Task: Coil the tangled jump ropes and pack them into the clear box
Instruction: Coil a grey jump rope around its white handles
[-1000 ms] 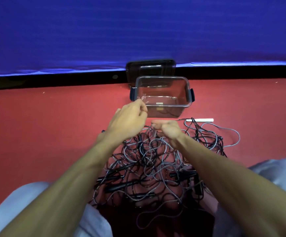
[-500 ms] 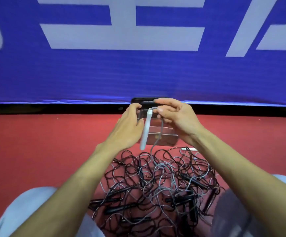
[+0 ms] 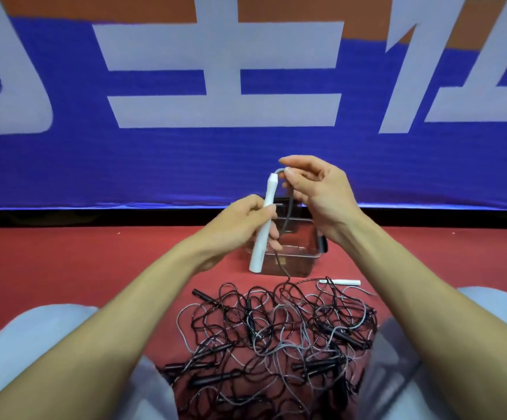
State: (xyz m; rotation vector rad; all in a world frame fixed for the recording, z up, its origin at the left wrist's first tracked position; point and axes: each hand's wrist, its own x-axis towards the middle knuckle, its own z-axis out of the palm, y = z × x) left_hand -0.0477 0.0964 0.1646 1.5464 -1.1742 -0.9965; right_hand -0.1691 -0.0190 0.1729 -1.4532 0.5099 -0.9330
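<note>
My left hand [image 3: 240, 225] grips a white jump-rope handle [image 3: 263, 228], held upright above the floor. My right hand [image 3: 316, 189] pinches the grey cord [image 3: 285, 219] just where it leaves the handle's top; the cord hangs down into a tangled heap of black and grey jump ropes [image 3: 276, 334] between my knees. A second white handle [image 3: 341, 282] lies on the floor at the heap's far right edge. The clear box [image 3: 313, 256] stands behind the raised handle, partly hidden by my hands.
A dark lid [image 3: 294, 204] leans behind the box against a blue banner wall [image 3: 155, 165]. The floor is red mat [image 3: 64, 262]. My light grey trouser knees [image 3: 34, 344] frame the heap on both sides.
Both hands rose from the heap, lifting a white handle and its grey cord. The view tilted upward, showing more of the banner.
</note>
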